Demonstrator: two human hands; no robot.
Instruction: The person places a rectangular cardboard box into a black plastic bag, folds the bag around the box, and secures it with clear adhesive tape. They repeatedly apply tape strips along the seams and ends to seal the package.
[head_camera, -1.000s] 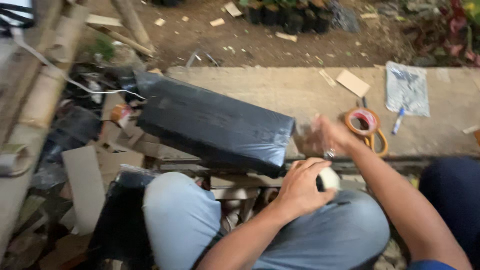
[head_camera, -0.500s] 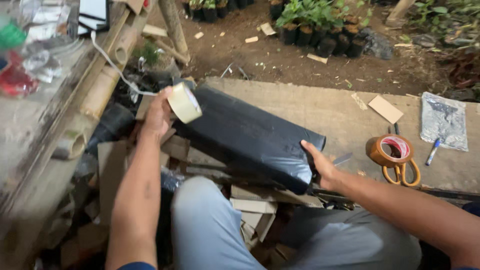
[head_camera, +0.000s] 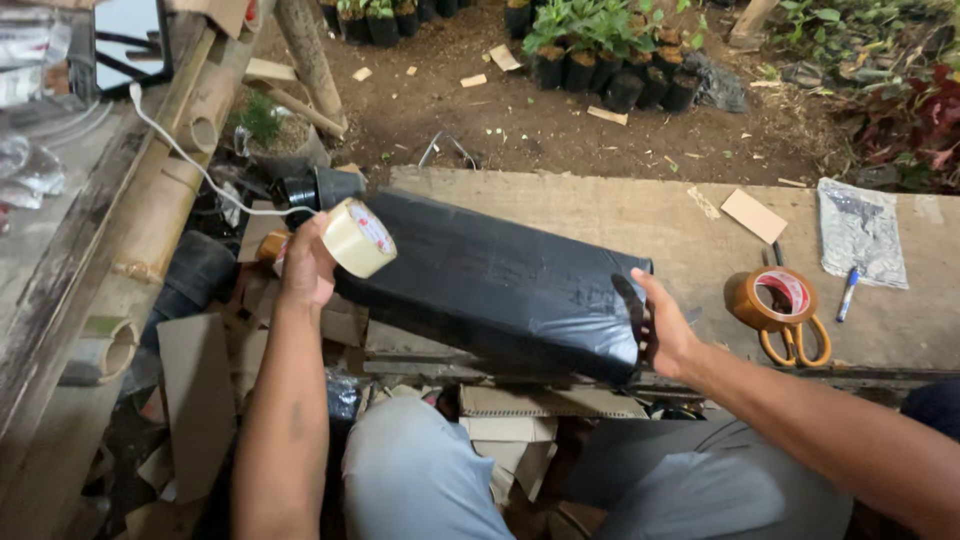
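Observation:
A long box wrapped in black plastic (head_camera: 500, 280) lies across my knees, slanting from upper left to lower right. My left hand (head_camera: 305, 262) is at its left end and holds a pale roll of tape (head_camera: 357, 238) against the wrap. My right hand (head_camera: 668, 330) presses on the box's right end, fingers spread along the edge. My grey trouser legs (head_camera: 420, 480) show below the box.
A brown tape roll (head_camera: 772, 298) lies on orange-handled scissors (head_camera: 795, 340) on the concrete slab at right, beside a blue pen (head_camera: 847, 292) and a plastic sheet (head_camera: 860, 230). Cardboard scraps (head_camera: 195, 400) lie at lower left. Bamboo poles (head_camera: 160, 200) run along the left. Potted seedlings (head_camera: 600, 60) stand beyond.
My left hand has carried the pale tape roll from near my right hand over to the box's left end. My right hand now rests on the right end.

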